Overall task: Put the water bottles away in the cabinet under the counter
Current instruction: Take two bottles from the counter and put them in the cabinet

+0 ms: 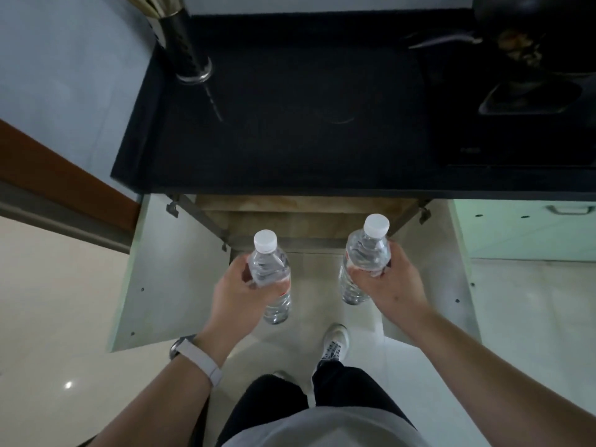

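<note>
Head view: the left hand (235, 288) grips a water bottle (269, 266) around its middle, cap up. The right hand (390, 279) grips a second water bottle (367, 250) the same way. Both are held in front of the open cabinet (290, 217) under the dark surface (290, 140).

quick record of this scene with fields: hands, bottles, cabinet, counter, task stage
left hand: left hand grips the left bottle around its middle
right hand: right hand grips the right bottle around its middle
bottles: two, clear, white caps, caps pointing up
cabinet: cabinet under the counter, left door and right door both swung open
counter: black counter, no bottles on it
task stage: both bottles held in front of the opening, neither inside yet
</note>
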